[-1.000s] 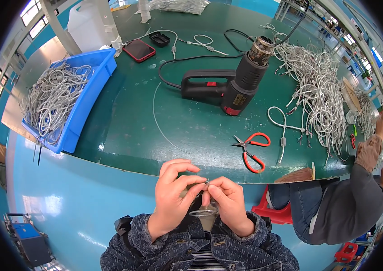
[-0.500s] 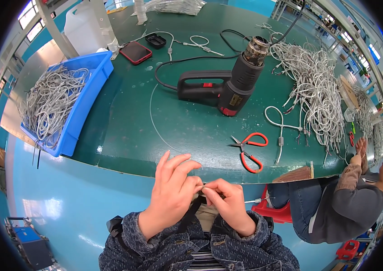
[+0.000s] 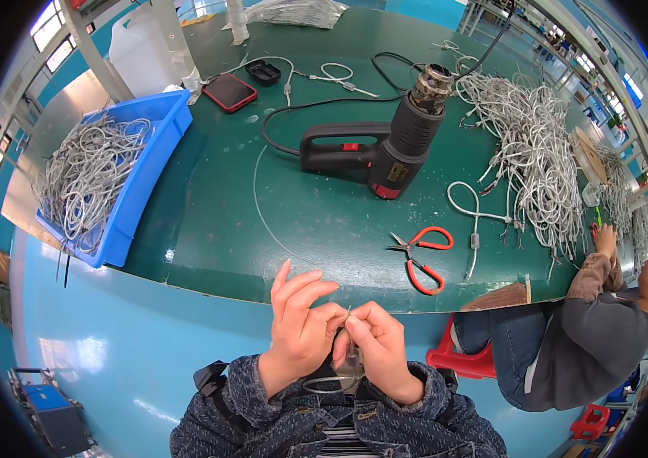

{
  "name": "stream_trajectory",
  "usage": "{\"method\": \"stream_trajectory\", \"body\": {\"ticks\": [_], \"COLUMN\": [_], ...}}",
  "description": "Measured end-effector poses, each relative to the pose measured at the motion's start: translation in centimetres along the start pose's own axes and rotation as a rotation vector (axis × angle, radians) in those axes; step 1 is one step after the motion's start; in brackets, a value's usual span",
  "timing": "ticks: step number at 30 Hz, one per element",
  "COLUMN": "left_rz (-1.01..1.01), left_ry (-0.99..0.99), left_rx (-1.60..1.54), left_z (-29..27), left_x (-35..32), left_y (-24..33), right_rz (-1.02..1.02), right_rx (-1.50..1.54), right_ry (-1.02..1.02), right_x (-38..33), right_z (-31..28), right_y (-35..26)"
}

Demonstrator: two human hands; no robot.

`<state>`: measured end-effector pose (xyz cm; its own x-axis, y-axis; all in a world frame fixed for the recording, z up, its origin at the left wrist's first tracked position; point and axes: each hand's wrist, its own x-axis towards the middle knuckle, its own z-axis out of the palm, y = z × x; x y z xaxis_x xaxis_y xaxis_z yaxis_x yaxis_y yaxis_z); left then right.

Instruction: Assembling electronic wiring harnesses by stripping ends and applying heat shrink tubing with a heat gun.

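Note:
My left hand [image 3: 298, 330] pinches with thumb and forefinger at the fine wire tip of a grey cable [image 3: 322, 386], its other fingers spread. Close against it, my right hand [image 3: 379, 351] is closed on the same cable, which loops below the fingers in front of my jacket. The exact grip points are partly hidden. Orange-handled scissors [image 3: 420, 259] lie slightly open on the green table [image 3: 209, 206], beyond my right hand. A thin clear strand [image 3: 261, 210] curves over the tabletop toward my left hand.
A black heat gun [image 3: 400, 145] stands nozzle up mid-table, its cord trailing behind. Grey cables [image 3: 541, 160] are heaped right; more fill a blue bin [image 3: 129, 206] at left. A phone [image 3: 229, 92] lies at the back. Another person [image 3: 591, 343] sits at right.
My hands have shifted slightly, and the cable's loop now shows below them. The other person's hand has moved down toward the cables. Scissors and heat gun stay put.

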<state>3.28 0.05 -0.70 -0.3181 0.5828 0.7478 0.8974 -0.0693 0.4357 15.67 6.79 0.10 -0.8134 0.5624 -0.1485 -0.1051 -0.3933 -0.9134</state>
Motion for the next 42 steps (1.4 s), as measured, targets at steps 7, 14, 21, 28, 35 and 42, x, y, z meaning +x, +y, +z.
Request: {"method": "stream_trajectory", "body": {"ticks": [7, 14, 21, 28, 35, 42], "left_rz": [0.09, -0.243, -0.318, -0.518, -0.519, -0.496], "left_ry": [0.012, -0.159, -0.244, -0.251, -0.319, -0.286], "left_rx": [-0.048, -0.299, -0.337, -0.488, -0.628, -0.649], "left_z": [-0.3, -1.5, -2.1, -2.4, -2.2, -2.1], "left_x": [-0.7, 1.3, 2.6, 1.9, 1.2, 1.4], "left_y": [-0.9, -0.2, -0.8, -1.0, -0.5, 0.4], "right_rz": [0.044, 0.025, 0.089, 0.115, 0.047, -0.02], "right_rx": [0.064, -0.051, 0.038, 0.178, 0.133, 0.12], "right_ry": [-0.056, -0.019, -0.037, -0.068, -0.08, -0.077], "right_x": [-0.5, 0.2, 0.4, 0.6, 0.8, 1.1], "right_z": [0.2, -0.1, -0.5, -0.5, -0.7, -0.4], "right_y": [-0.2, -0.2, -0.2, -0.2, 0.4, 1.0]}}
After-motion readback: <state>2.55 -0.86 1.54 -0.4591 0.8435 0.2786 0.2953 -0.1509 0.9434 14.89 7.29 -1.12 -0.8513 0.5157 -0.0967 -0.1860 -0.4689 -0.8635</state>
